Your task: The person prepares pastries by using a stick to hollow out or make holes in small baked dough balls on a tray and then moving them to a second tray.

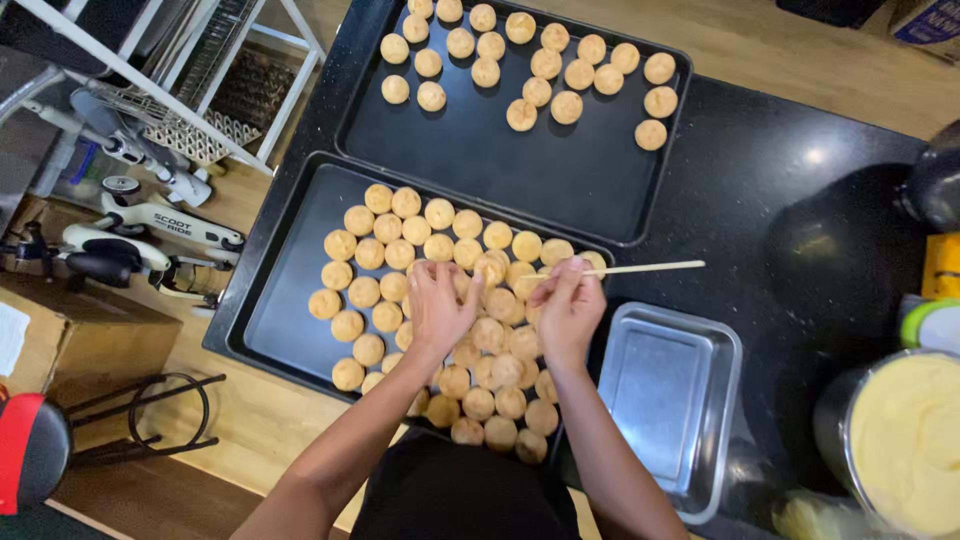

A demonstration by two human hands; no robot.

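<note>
- You stand at a glossy black stone counter (800, 200), ceiling light glinting off it.
- Light wooden plank floor (250, 420) lies below.
- At your left: a white metal rack (170, 90), a brown cardboard box (90, 340), a black wire stool (165, 410).

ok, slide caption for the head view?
Left hand holds round golden pastry puff; right hand pokes it with wooden skewer.

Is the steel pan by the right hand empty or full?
Empty. The steel pan shows only bare metal inside; the puffs all sit on the black trays.
</note>
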